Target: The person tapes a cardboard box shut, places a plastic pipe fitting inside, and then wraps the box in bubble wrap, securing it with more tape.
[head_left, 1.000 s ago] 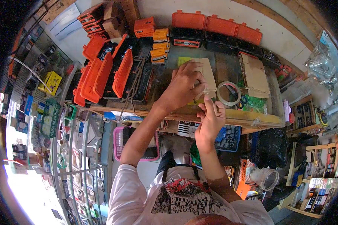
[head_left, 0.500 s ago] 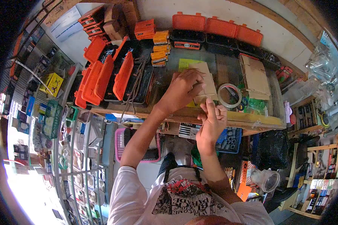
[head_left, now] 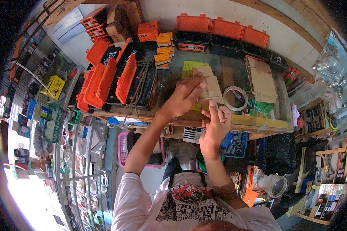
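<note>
My left hand (head_left: 189, 93) is over the glass counter, its fingers closed in a pinch. What it pinches is too small to make out. Just below and to the right, my right hand (head_left: 216, 125) has its index finger raised and the others curled in. Its fingertip is close under the left fingers, and any thing held there is hidden. Behind both hands lies a flat piece of brown cardboard (head_left: 213, 85), partly covered by the left fingers. A yellow sheet (head_left: 189, 67) shows beyond it. Beside the cardboard lies a roll of tape (head_left: 226, 101).
Open orange-lidded cases (head_left: 106, 82) stand at the left of the counter, near small orange boxes (head_left: 164, 50). More open cases (head_left: 192, 41) line the wall. Folded cardboard (head_left: 263, 79) and scissors (head_left: 250, 106) lie right. A pink basket (head_left: 122, 150) is below the counter.
My left hand has shifted slightly left and its fingers have changed pose. My right hand has moved slightly left. The cardboard stays about where it was.
</note>
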Tool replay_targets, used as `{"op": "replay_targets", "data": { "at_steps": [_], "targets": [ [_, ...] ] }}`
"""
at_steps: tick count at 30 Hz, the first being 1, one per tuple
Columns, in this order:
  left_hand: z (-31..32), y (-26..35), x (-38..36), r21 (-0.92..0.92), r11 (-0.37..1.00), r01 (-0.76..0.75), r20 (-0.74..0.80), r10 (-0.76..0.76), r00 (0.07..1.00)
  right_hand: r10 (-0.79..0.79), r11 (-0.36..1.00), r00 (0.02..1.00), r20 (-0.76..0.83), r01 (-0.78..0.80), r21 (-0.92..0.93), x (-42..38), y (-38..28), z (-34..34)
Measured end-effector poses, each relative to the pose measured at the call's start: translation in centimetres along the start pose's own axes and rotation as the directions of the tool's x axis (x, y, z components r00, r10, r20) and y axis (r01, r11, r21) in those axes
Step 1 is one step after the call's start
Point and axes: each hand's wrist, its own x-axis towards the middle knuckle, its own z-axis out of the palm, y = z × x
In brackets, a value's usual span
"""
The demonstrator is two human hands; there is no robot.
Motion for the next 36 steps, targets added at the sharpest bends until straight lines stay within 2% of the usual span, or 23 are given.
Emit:
{"op": "replay_targets", "data": {
  "at_steps": [7, 13, 19, 22, 28, 31, 36],
  "targets": [
    [0.5, 0.3, -0.6, 0.097, 0.995, -0.023, 0.014, 0.022, 1.000, 0.005, 1.000, 1.000, -0.013, -0.005, 0.001, 0.1, 0.2, -0.2],
    [0.9, -0.3, -0.6, 0.101, 0.994, -0.046, 0.009, 0.046, 0.999, -0.002, 1.000, 1.000, -0.012, 0.002, 0.030, 0.0, 0.5, -0.2],
    [1.4, 0.1, -0.6, 0.154, 0.987, -0.047, -0.067, 0.058, 0.996, 0.001, 1.000, 1.000, -0.016, -0.001, 0.019, 0.0, 0.6, -0.2],
    [1.6, -0.3, -0.2, 0.151, 0.987, -0.053, -0.061, 0.063, 0.996, -0.003, 1.000, 1.000, -0.024, 0.003, 0.007, -0.3, 0.2, 0.1],
    [2.1, -0.5, 0.2, 0.131, 0.989, -0.068, -0.143, 0.087, 0.986, -0.001, 1.000, 0.999, -0.044, 0.001, -0.002, -0.2, 0.4, 0.0],
    [1.8, 0.1, 0.4, 0.048, 0.999, 0.023, -0.122, -0.017, 0.992, 0.012, 1.000, 0.998, -0.054, -0.012, -0.008, -0.3, 0.4, 0.0],
    [2.0, 0.2, 0.5, 0.133, 0.990, 0.037, -0.128, -0.020, 0.992, 0.033, 0.999, 0.996, -0.087, -0.032, 0.006, -0.4, 0.2, 0.0]
  ]
}}
